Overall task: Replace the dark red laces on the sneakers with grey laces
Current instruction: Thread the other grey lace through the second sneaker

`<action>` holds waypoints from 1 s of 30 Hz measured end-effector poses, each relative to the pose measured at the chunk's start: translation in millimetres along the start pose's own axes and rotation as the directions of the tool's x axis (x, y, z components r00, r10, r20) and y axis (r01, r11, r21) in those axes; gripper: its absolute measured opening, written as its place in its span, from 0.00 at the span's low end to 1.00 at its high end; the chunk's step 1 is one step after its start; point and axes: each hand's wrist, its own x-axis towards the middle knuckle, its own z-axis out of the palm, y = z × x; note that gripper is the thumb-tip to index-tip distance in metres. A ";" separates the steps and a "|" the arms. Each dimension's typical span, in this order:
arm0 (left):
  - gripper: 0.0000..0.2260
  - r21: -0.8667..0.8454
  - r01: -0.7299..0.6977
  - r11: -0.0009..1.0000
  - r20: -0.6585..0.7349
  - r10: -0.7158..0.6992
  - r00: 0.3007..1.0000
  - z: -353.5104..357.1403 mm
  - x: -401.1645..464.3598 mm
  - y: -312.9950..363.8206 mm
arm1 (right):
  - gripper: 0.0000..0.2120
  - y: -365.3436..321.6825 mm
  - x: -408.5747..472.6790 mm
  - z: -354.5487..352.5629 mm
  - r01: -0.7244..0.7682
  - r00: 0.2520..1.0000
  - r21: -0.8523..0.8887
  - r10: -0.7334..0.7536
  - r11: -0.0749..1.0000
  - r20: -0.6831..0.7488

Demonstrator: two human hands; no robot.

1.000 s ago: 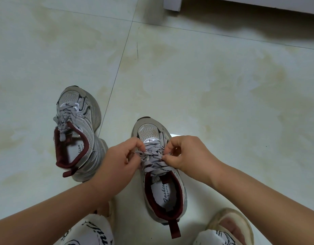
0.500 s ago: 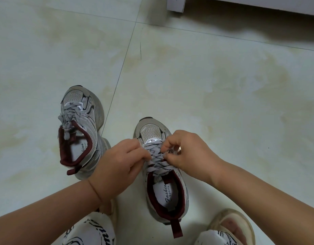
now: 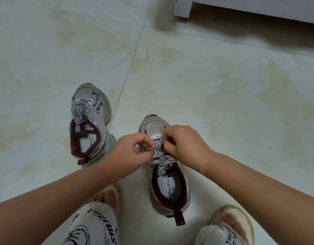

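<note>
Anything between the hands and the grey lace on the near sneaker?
Nothing visible. The left hand and right hand both already pinch the grey lace over the near sneaker, near its toe end.

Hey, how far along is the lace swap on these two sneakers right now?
Nearly done. The left sneaker already wears grey laces, ends tucked by its tongue. On the right sneaker grey laces cross up the eyelets, and the left hand and right hand pinch them near the toe, apparently snugging them. Left: finish tightening. No dark red laces are in view.
</note>
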 end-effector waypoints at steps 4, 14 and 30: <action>0.13 0.017 -0.006 1.000 0.028 0.006 1.000 -6.9 -0.3 5.4 | 0.06 4.3 -3.3 1.3 -0.105 0.994 0.200 0.105 0.974 0.011; 0.15 0.092 0.007 0.996 -0.150 0.007 0.989 10.9 4.1 1.1 | 0.08 -21.9 -4.6 -7.8 -0.111 0.984 -0.190 0.135 0.976 0.118; 0.07 0.124 0.018 0.992 -0.269 0.016 0.963 29.9 -8.7 -5.7 | 0.17 15.8 -15.9 1.8 -0.367 0.926 0.768 0.123 0.524 0.358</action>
